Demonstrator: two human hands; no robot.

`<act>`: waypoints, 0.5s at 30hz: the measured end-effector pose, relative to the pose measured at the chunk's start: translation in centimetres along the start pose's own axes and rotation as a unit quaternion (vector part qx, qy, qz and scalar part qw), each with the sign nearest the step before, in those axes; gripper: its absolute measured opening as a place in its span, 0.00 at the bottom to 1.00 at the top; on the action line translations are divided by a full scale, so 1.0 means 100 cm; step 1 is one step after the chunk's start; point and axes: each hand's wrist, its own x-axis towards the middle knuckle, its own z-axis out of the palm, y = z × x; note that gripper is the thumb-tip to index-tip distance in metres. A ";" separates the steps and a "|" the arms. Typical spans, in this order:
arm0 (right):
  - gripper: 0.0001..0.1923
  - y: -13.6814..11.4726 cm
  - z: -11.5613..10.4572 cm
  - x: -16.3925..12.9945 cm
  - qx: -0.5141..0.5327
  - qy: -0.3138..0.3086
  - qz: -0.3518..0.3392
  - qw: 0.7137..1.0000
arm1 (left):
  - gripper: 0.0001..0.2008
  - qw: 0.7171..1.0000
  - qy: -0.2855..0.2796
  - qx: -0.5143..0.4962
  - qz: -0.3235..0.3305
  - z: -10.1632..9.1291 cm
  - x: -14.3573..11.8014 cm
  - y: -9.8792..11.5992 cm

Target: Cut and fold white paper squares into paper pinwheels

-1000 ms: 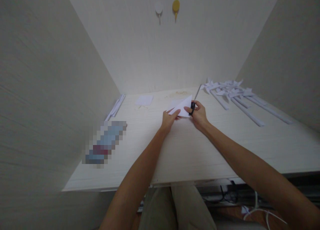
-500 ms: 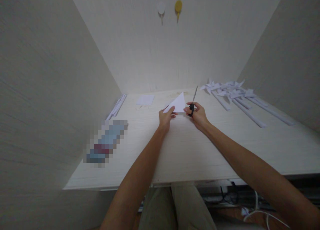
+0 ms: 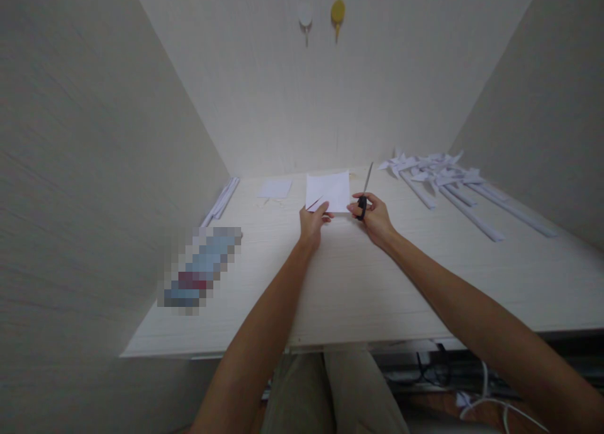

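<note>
A white square sheet of paper (image 3: 329,187) is spread flat in front of me, above the table. My left hand (image 3: 313,223) pinches its lower left edge, thumb on top. A thin dark slit runs in from the lower left corner beside that thumb. My right hand (image 3: 375,215) is closed around the black handles of a pair of scissors (image 3: 362,202). The blades point up and away, to the right of the sheet. The right thumb and fingertips are at the paper's lower right corner; whether they grip it I cannot tell.
On the right lie several paper pinwheels (image 3: 436,166) with rolled paper sticks (image 3: 472,214). Rolled paper (image 3: 221,201) rests by the left wall, with a pixelated object (image 3: 202,267) nearer me. Another white paper (image 3: 274,189) lies at the back. Two hooks, one yellow (image 3: 338,11), hang on the wall.
The sheet was folded over into a triangle and is now opened out into a square, its upper left corner turned back. Both hands and the scissors have stayed nearly in place.
</note>
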 end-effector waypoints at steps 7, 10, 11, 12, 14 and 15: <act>0.20 -0.003 0.001 -0.002 0.001 -0.002 0.006 1.000 | 0.07 1.000 0.006 0.007 0.020 -0.001 0.000 0.000; 0.20 -0.003 0.002 -0.003 -0.002 -0.001 0.009 1.000 | 0.08 1.000 0.015 0.011 0.021 -0.001 0.000 0.001; 0.20 -0.003 0.002 -0.003 -0.003 0.000 0.009 1.000 | 0.08 1.000 0.016 0.011 0.022 -0.001 0.000 0.001; 0.20 -0.003 0.002 -0.003 -0.003 0.000 0.009 1.000 | 0.08 1.000 0.015 0.010 0.023 -0.001 0.000 0.000; 0.20 -0.003 0.002 -0.003 -0.003 -0.002 0.009 1.000 | 0.08 1.000 0.014 0.011 0.024 -0.001 0.000 0.000; 0.20 -0.003 0.002 -0.003 -0.004 -0.003 0.008 1.000 | 0.08 1.000 0.013 0.013 0.025 -0.001 0.001 0.000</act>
